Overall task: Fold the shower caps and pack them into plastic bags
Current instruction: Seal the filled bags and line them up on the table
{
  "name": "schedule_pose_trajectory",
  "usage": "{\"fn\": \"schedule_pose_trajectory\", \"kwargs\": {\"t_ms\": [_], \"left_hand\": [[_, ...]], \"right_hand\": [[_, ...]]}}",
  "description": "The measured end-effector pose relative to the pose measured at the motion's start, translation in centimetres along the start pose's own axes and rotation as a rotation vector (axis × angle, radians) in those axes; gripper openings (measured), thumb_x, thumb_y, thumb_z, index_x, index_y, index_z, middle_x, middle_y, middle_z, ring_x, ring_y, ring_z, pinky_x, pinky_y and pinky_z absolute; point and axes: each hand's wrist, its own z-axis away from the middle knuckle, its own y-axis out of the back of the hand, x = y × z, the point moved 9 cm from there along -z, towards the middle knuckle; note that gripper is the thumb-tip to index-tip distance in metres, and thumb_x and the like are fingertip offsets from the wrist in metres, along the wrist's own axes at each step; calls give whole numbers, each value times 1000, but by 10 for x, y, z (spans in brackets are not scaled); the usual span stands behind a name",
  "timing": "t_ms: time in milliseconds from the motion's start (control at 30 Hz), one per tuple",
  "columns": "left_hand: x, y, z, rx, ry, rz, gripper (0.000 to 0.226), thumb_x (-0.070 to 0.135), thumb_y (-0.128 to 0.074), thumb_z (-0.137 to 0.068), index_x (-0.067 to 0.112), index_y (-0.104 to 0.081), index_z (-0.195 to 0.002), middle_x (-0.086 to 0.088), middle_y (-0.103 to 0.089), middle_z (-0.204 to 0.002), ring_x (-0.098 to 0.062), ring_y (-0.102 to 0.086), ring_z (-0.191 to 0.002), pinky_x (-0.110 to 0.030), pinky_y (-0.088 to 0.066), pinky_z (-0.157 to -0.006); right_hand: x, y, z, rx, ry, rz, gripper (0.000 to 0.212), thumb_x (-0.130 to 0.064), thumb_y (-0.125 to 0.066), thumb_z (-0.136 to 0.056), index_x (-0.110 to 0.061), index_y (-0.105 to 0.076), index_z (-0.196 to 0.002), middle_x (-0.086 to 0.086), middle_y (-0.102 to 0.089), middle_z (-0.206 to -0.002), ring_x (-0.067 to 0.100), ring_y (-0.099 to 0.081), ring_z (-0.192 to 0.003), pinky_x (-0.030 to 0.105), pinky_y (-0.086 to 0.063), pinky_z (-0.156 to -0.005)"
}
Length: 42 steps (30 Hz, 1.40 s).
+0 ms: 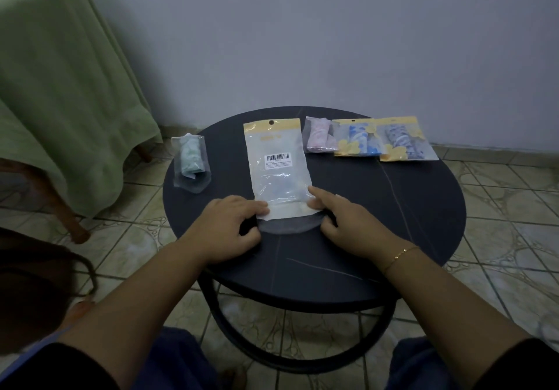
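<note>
The plastic bag (278, 169) looked glossy and clear, the round tabletop (393, 208) matt dark, the floor tiles (499, 202) glazed.

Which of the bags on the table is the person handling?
The large bag with the barcode label, at the table's centre; both hands touch its near end. The other four lie untouched.

Dark round table (393, 208); clear bag (276, 167) with yellow top; pale green cap (190, 156), pink cap (317, 134), blue-white patterned caps (358, 138).

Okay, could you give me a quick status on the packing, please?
Left hand and right hand pinch the barcode bag at its near end. Four packed bags beyond. Nothing in the way.
</note>
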Motion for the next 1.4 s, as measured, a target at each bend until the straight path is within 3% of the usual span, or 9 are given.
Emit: {"fn": "schedule_pose_trajectory", "kwargs": {"t_ms": [233,367,567,667,767,833,967,1167,1400], "left_hand": [[-5,-3,0,-15,48,25,69,70,-33,-69,39,-53,-127,27,-49,-130,1,-37,-123,-26,-21,-96],[-13,-1,-6,32,99,88,35,57,-52,-85,38,-64,-113,19,-63,-116,-5,-49,-112,-32,-31,-98],[-25,13,-3,163,294,424,28,39,-52,-93,25,-65,-73,11,-66,-71,2,-58,-71,-20,-39,-67],[-34,15,0,191,393,554,29,40,-50,-94,22,-67,-80,12,-71,-70,8,-60,-76,-17,-39,-70],[-32,11,1,149,395,645,33,50,-48,-83,26,-70,-83,13,-72,-78,3,-62,-88,-28,-43,-87],[-28,13,1,163,351,579,37,60,-43,-69,36,-70,-81,19,-69,-87,-1,-59,-96,-40,-40,-100],[-26,12,0,198,356,487,28,72,-53,-68,47,-66,-74,18,-62,-90,-6,-57,-96,-47,-39,-99],[-34,8,-8,156,493,213,46,59,-49,-87,29,-55,-52,10,-57,-72,-18,-56,-96,-37,-29,-84],[-35,2,-13,140,571,46,45,65,-43,-87,30,-70,-78,4,-59,-99,-23,-43,-109,-38,-24,-83]], "right_hand": [[7,6,-6,131,-21,-107,35,-15,-57,-92,-19,-55,-127,-8,-64,-119,6,-55,-113,25,-31,-110],[14,13,-10,191,-68,-213,12,-21,-62,-89,-22,-70,-99,-9,-67,-104,4,-58,-97,15,-41,-88],[22,19,-12,293,-164,-385,6,-20,-62,-89,-20,-65,-85,-9,-63,-89,3,-55,-81,11,-40,-70],[27,21,-11,355,-220,-405,7,-20,-61,-90,-18,-65,-84,-5,-62,-86,9,-54,-80,23,-39,-69],[27,22,-11,383,-236,-405,7,-20,-61,-90,-16,-65,-85,-7,-61,-81,7,-53,-76,19,-39,-64],[26,21,-11,385,-244,-404,7,-20,-61,-89,-18,-65,-84,-8,-61,-78,5,-53,-73,17,-39,-62],[24,18,-11,397,-264,-432,7,-19,-63,-88,-20,-65,-81,-6,-62,-74,8,-56,-72,19,-40,-62],[20,16,-11,422,-301,-458,6,-19,-64,-87,-17,-68,-82,-10,-62,-76,7,-56,-76,21,-41,-67],[26,13,-10,456,-399,-426,7,-21,-64,-85,-24,-57,-84,-10,-59,-77,18,-60,-88,38,-48,-88]]}}
